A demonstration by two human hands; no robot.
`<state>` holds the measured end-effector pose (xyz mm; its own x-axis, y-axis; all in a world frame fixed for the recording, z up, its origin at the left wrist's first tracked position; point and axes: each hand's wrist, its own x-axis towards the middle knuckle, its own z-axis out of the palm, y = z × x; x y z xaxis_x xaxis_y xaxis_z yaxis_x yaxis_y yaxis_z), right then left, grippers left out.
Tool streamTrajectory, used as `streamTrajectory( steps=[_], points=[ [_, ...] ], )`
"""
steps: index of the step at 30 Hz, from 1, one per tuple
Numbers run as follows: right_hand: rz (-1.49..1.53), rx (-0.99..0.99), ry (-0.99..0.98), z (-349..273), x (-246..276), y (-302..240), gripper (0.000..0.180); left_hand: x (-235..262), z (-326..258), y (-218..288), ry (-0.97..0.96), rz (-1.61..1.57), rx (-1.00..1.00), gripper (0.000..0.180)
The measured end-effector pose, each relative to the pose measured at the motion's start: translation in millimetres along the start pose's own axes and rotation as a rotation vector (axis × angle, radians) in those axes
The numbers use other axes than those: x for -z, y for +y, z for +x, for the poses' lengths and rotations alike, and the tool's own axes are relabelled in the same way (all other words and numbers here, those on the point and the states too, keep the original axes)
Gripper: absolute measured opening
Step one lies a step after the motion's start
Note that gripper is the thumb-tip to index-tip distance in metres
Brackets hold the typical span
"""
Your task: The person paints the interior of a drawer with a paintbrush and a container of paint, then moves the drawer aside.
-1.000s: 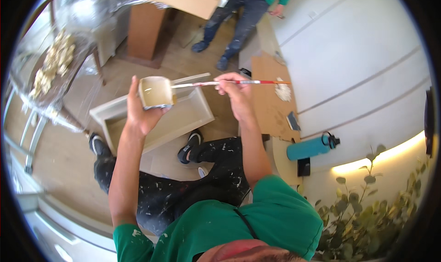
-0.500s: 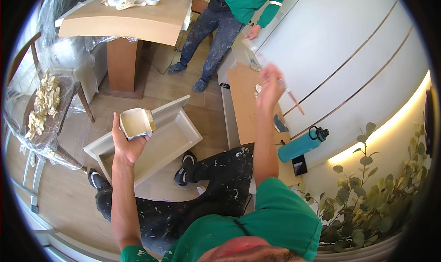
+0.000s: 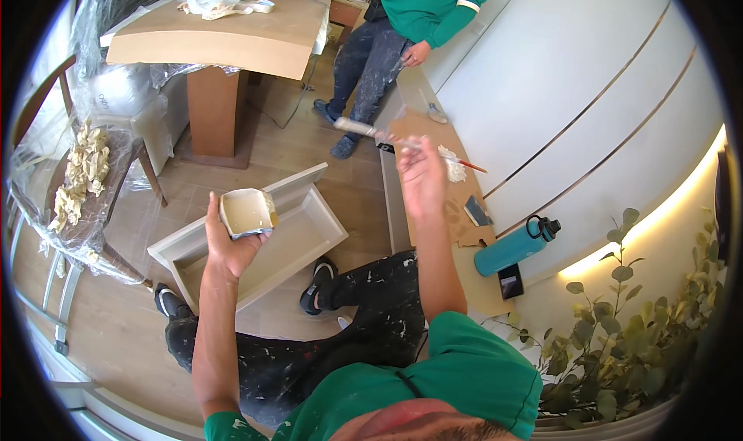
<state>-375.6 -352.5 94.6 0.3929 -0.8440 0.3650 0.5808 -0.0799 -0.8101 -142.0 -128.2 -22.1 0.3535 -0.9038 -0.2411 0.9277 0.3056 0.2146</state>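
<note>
Wooden floor [image 3: 128,336], paintbrush [image 3: 379,134] raised

Left of centre, the left hand [image 3: 232,249] cradles a square paint cup [image 3: 271,215], fingers curled; mid-frame, the right hand [image 3: 422,174] pinches the paintbrush clear of it (brush handling, apparently). Any dip calls for a steady cup.

The wide head view looks steeply down from above the green shirt [image 3: 352,379] toward the left hand [image 3: 231,249], right hand [image 3: 422,179] and floor [image 3: 128,329].

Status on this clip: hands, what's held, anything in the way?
Left hand: holding open container. Right hand: holding brush, apart from container. Nothing visible between brush and container; pale open box on floor below.
</note>
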Motion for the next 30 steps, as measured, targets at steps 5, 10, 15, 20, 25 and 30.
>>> streamTrajectory(
  steps=[5,10,15,20,25,30],
  points=[
    [-0.090,-0.112,-0.098,-23.5,-21.3,42.4,0.030,2.1,3.6,-10.9,-0.071,0.035,0.086,0.068],
    [-0.216,-0.150,-0.202,-31.8,-32.0,66.7,0.029,-7.5,0.1,-16.0,-0.080,0.060,0.121,0.068],
    [-0.335,-0.203,-0.182,-32.1,-31.0,87.8,0.028,-9.5,-5.5,-10.3,-0.102,0.086,0.102,0.070],
    [-0.340,-0.160,-0.162,-28.1,-21.8,86.9,0.028,-13.3,-9.2,-4.4,-0.094,0.063,0.079,0.070],
    [-0.372,-0.168,-0.176,-26.6,-29.4,87.8,0.028,-10.9,-6.6,1.1,-0.087,0.033,0.059,0.070],
    [-0.308,-0.138,-0.072,-26.6,-5.5,79.2,0.028,-6.4,-7.9,16.7,-0.108,0.000,-0.016,0.067]
  ],
)
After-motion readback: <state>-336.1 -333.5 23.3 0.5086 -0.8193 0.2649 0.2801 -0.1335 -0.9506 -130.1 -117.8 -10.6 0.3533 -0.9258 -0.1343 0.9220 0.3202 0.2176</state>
